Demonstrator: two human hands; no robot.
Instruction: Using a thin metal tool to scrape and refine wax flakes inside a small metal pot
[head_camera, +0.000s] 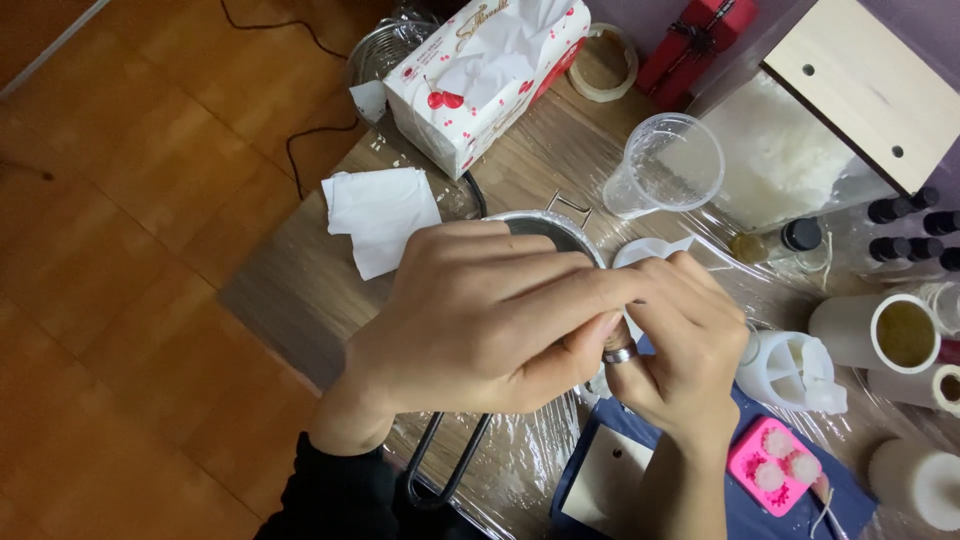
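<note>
My left hand (480, 315) and my right hand (680, 335) meet fingertip to fingertip over a small metal pot (545, 225). Most of the pot is hidden beneath them. The fingers of both hands pinch together at one spot, but what they pinch is too small or hidden to tell. A silver ring sits on a finger of my right hand. The pot's black wire handle (450, 465) sticks out toward me under my left wrist. A white round piece (650, 248) lies just behind my right hand.
A tissue box (490, 75), a loose tissue (380, 215), a clear plastic cup (665, 165), a bag of white flakes (775, 150), dark-capped bottles (905, 230), a white mould (790, 370), a pink mould (775, 465), white candles (915, 485) and a tape roll (605, 65) crowd the film-covered table.
</note>
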